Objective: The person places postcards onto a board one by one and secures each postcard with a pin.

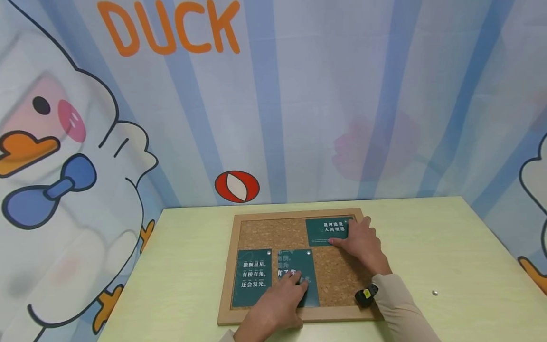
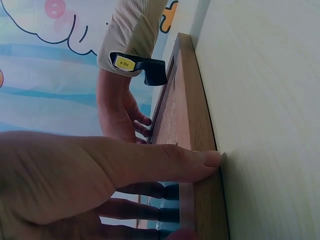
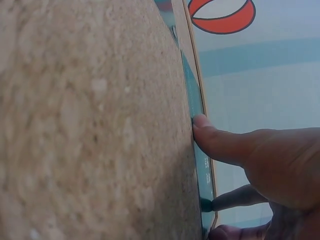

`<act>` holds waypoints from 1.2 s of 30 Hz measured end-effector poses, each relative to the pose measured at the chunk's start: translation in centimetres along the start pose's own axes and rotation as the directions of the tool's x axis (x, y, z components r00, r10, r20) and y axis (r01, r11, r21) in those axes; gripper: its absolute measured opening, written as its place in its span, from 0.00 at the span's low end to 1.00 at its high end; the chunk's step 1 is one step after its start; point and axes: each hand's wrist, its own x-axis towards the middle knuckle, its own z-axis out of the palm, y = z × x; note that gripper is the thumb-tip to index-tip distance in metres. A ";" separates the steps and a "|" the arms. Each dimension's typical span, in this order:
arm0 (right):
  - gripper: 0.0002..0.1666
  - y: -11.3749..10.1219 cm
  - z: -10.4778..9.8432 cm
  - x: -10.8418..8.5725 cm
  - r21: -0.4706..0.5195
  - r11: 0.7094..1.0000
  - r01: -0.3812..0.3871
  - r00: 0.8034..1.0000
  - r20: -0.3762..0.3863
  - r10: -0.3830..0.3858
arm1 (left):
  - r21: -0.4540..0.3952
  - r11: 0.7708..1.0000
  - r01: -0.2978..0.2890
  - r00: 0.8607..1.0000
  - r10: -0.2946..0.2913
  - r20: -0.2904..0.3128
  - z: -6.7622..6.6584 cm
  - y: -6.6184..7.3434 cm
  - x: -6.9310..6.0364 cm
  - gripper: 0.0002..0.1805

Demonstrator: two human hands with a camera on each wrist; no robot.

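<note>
A cork board in a wooden frame lies on the table with three dark green cards on it. My right hand touches the upper right card; its thumb tip lies at the card's lower edge and its fingers near the right end. In the right wrist view the thumb and an extended finger touch that card. My left hand rests over the lower part of the middle card, its straight thumb on the frame's near edge. The left card lies beside it.
Small round pins show at the upper right corners of the left card and the middle card. A loose silver pin lies on the pale table to the right. A printed duck curtain hangs behind the table.
</note>
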 end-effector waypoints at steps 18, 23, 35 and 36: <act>0.55 1.2 0.5 -0.1 0.064 0.997 0.035 0.998 -0.056 -0.032 | -0.005 0.999 -0.036 0.998 0.036 0.056 -3.3 -0.5 2.0 0.43; 0.55 1.2 0.8 0.0 0.060 0.997 0.039 0.998 -0.059 -0.035 | -0.084 0.993 -0.083 0.997 0.083 -0.006 -4.1 -1.9 3.7 0.38; 0.54 1.1 0.6 -0.3 0.080 0.997 -0.001 0.996 -0.085 0.008 | -0.117 0.991 -0.071 0.929 0.023 -0.370 -5.6 -6.1 9.3 0.51; 0.53 1.1 0.5 -0.3 0.086 0.996 -0.002 0.996 -0.087 0.010 | -0.118 0.991 -0.057 0.925 0.008 -0.379 -5.6 -6.2 9.7 0.52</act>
